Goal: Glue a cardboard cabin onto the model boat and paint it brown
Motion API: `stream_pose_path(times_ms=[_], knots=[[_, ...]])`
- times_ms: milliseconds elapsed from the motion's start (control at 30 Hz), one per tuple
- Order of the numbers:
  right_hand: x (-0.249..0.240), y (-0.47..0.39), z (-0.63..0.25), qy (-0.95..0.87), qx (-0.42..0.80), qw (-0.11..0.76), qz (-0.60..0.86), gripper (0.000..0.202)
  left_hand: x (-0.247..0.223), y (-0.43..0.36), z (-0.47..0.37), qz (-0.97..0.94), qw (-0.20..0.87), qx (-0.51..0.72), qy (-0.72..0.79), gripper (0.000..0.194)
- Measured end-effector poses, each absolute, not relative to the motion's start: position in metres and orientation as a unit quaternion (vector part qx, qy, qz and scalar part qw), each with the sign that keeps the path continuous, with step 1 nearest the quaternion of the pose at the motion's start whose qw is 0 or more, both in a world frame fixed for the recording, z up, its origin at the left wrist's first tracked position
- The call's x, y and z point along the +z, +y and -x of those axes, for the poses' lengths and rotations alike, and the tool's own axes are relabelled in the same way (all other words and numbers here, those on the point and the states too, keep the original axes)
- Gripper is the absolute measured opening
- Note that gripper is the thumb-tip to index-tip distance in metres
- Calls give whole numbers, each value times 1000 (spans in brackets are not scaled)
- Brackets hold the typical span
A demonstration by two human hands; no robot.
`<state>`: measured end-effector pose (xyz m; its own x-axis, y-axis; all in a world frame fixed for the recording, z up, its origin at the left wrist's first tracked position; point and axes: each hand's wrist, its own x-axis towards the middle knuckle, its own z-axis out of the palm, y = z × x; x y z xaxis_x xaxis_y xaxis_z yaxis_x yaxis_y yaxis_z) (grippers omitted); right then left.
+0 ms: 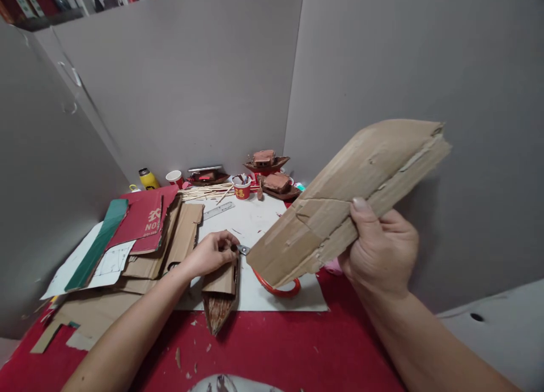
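Note:
My right hand (382,247) grips a long torn piece of cardboard (340,199), raised and slanting up to the right, thumb on its near face. My left hand (215,251) has its fingers bent down at a small boat model (220,310) with a brown pointed end and a cardboard cover; what its fingertips hold, if anything, is hidden. Scissors with orange handles (278,290) lie on the white sheet (255,216), partly behind the raised cardboard, their metal part showing beside my left fingertips.
Stacked cardboard (182,228) and a red board (136,222) lie at the left. Thin sticks (208,192), a ruler (219,211), a red paper cup (242,188), a yellow bottle (148,179) and finished boat models (267,162) stand or lie at the back. Scraps dot the red cloth (255,352).

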<state>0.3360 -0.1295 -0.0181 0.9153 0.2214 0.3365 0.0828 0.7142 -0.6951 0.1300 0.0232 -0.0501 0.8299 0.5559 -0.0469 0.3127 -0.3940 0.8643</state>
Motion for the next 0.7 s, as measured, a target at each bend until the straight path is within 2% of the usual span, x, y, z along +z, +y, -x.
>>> stream_pose_path(times_ms=[300, 467, 600, 700], knots=[[-20, -130, -334, -207, 54, 898, 384, 12, -54, 22, -132, -819, 489, 147, 261, 27], [-15, -132, -331, -203, 86, 897, 382, 13, -57, 19, -133, -807, 479, 186, 292, 20], [-14, -132, -331, -213, 159, 874, 407, 23, -49, 17, -131, -791, 475, 229, 311, 18], [-16, -131, -330, -252, 279, 811, 448, 32, -34, 13, -129, -756, 496, 282, 320, 22]])
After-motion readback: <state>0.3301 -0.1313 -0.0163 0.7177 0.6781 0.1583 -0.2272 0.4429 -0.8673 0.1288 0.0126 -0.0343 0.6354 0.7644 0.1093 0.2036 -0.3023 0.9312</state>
